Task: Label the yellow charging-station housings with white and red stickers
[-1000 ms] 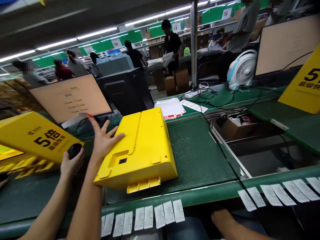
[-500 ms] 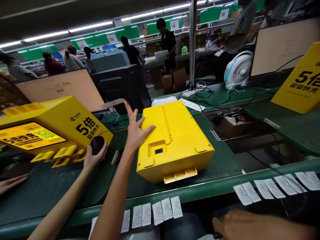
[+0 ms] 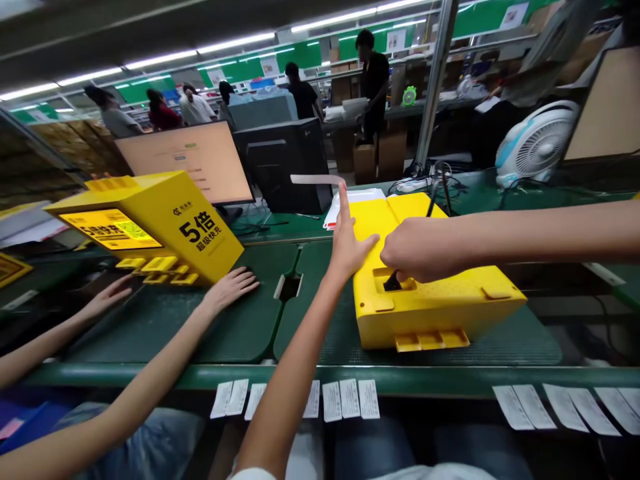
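Head view: right hand (image 3: pixel 417 250) grips plug (image 3: pixel 393 283), left hand (image 3: pixel 351 248) splays against box (image 3: pixel 440 303); a skewed push could jam the plug.

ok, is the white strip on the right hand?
No, the strip sticks out from a raised fingertip of the left hand, while the right hand holds a black plug.

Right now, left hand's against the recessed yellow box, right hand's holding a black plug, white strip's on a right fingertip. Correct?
Not quite: the head view shows the white strip on a fingertip of the left hand. The left hand is against the recessed yellow box, and the right hand holds a black plug.
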{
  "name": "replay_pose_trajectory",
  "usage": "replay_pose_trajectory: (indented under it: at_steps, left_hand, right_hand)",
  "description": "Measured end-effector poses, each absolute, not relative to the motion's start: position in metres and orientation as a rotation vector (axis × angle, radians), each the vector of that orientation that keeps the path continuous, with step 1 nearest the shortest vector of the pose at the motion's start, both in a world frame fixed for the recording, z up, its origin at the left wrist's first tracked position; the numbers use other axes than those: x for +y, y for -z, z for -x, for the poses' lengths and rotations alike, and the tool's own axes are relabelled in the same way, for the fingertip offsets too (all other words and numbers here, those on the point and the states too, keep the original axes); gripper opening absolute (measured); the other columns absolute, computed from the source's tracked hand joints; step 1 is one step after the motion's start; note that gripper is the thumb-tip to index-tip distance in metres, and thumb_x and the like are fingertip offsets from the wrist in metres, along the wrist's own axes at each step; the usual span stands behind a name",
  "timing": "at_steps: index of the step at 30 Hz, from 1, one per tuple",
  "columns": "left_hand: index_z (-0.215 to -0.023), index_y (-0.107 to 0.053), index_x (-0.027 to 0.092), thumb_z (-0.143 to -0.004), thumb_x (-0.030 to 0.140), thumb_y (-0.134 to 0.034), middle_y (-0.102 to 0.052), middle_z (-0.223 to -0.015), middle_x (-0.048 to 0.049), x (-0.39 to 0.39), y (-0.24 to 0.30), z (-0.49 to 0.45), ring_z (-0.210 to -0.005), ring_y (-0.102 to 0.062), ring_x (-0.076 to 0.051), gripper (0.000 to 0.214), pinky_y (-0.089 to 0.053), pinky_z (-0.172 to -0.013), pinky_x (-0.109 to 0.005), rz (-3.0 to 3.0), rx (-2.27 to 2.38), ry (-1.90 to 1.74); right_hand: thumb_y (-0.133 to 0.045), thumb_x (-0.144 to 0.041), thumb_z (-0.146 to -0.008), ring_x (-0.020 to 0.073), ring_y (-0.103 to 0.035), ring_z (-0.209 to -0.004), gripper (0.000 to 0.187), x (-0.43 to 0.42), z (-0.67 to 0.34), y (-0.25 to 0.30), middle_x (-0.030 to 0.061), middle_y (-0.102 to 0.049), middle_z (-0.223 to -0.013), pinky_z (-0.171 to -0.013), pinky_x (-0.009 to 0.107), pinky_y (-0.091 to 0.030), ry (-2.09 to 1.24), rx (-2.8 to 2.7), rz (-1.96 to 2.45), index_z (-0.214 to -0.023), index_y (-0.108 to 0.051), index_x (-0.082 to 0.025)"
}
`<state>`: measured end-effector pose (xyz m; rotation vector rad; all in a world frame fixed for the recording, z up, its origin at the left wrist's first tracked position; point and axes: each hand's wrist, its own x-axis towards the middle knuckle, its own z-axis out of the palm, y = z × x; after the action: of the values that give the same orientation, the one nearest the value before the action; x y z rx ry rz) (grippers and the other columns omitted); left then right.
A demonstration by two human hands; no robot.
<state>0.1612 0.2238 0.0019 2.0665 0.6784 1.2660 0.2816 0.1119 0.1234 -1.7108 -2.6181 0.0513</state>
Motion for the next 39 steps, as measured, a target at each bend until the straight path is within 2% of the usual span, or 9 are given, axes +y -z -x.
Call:
replay_pose_trajectory:
  at_steps: [6, 16, 23, 27, 30, 32, 34, 36, 39]
  left_hand:
    - [-0.166, 0.012, 0.044, -0.085, 0.038, -0.078, -0.004, -0.179, 0.0014, 0.221, -0.001, -0.161, -0.162, -0.022, -0.037, 0.121, -0.037, -0.125, -0.055, -2.027, 0.664, -1.264]
    - [-0.167, 0.008, 0.043, -0.091, 0.050, -0.070, -0.015, -0.177, 0.0023, 0.223, -0.001, -0.164, -0.155, -0.037, -0.035, 0.109, -0.033, -0.128, -0.052, -1.983, 0.678, -1.278]
    - [-0.169, 0.005, 0.033, -0.091, 0.036, -0.064, -0.015, -0.177, 0.0006, 0.223, 0.001, -0.164, -0.150, -0.043, -0.033, 0.105, -0.041, -0.123, -0.050, -2.054, 0.690, -1.304]
    - [-0.170, 0.004, 0.027, -0.084, 0.020, -0.061, -0.008, -0.178, 0.0018, 0.218, 0.000, -0.163, -0.157, -0.033, -0.030, 0.108, -0.040, -0.126, -0.047, -2.102, 0.634, -1.317]
    - [-0.169, 0.005, 0.024, -0.080, 0.012, -0.057, -0.010, -0.178, 0.0007, 0.217, 0.002, -0.164, -0.156, -0.034, -0.029, 0.109, -0.040, -0.127, -0.047, -2.091, 0.633, -1.341]
    - [-0.169, 0.006, 0.025, -0.075, 0.007, -0.057, -0.006, -0.178, 0.0015, 0.219, 0.004, -0.166, -0.156, -0.035, -0.029, 0.114, -0.041, -0.125, -0.046, -2.093, 0.604, -1.349]
    - [-0.169, 0.009, 0.027, -0.072, 0.007, -0.056, -0.003, -0.178, 0.0030, 0.222, 0.006, -0.168, -0.155, -0.036, -0.031, 0.118, -0.044, -0.122, -0.047, -2.095, 0.582, -1.358]
    - [-0.168, 0.012, 0.030, -0.073, 0.008, -0.054, -0.002, -0.178, 0.0040, 0.224, 0.008, -0.169, -0.153, -0.039, -0.032, 0.118, -0.045, -0.120, -0.049, -2.095, 0.591, -1.354]
    - [-0.166, 0.019, 0.032, -0.075, 0.009, -0.053, 0.001, -0.178, 0.0041, 0.224, 0.008, -0.168, -0.154, -0.039, -0.032, 0.119, -0.046, -0.119, -0.049, -2.133, 0.585, -1.338]
  right_hand:
    - [-0.086, -0.005, -0.071, 0.0274, -0.075, -0.089, 0.020, 0.117, -0.268, -0.126, 0.0036, -0.073, -0.073, -0.089, 0.038, -0.055, 0.055, -3.109, 1.779, -0.066, -0.068, -0.010]
    - [-0.083, -0.009, -0.072, 0.0270, -0.073, -0.081, 0.045, 0.124, -0.242, -0.128, 0.0033, -0.069, -0.071, -0.076, 0.035, -0.055, 0.051, -3.299, 1.757, -0.050, -0.045, -0.017]
    - [-0.078, -0.009, -0.074, 0.0228, -0.067, -0.070, 0.008, 0.132, -0.254, -0.112, 0.0072, -0.070, -0.074, -0.055, 0.027, -0.040, 0.085, -3.309, 1.664, -0.073, -0.071, -0.011]
    - [-0.072, -0.002, -0.072, 0.0255, -0.066, -0.065, 0.010, 0.110, -0.270, -0.110, 0.0092, -0.069, -0.073, -0.055, 0.030, -0.040, 0.289, -3.143, 1.530, -0.073, -0.073, -0.013]
    - [-0.064, -0.002, -0.083, 0.0281, -0.069, -0.078, 0.016, 0.058, -0.269, -0.100, 0.0135, -0.072, -0.091, -0.060, 0.032, -0.047, 0.354, -2.719, 1.109, -0.082, -0.075, -0.013]
    - [-0.062, -0.016, -0.098, 0.0218, -0.068, -0.073, 0.017, 0.011, -0.259, -0.076, 0.0085, -0.073, -0.091, -0.058, 0.029, -0.049, -0.020, -2.239, 1.024, -0.096, -0.078, -0.019]
    - [-0.066, -0.027, -0.100, 0.0157, -0.067, -0.063, 0.013, -0.035, -0.243, -0.033, 0.0017, -0.075, -0.085, -0.051, 0.022, -0.050, -0.822, -1.824, 1.171, -0.101, -0.079, -0.027]
    - [-0.080, -0.048, -0.091, 0.0146, -0.065, -0.054, 0.027, -0.068, -0.225, 0.022, 0.0018, -0.072, -0.075, -0.047, 0.020, -0.051, -1.592, -1.234, 1.344, -0.099, -0.079, -0.023]
    - [-0.102, -0.056, -0.061, 0.0167, -0.071, -0.067, 0.065, -0.088, -0.202, 0.093, 0.0130, -0.077, -0.103, -0.050, 0.021, -0.057, -1.886, -0.264, 1.422, -0.103, -0.079, -0.012]
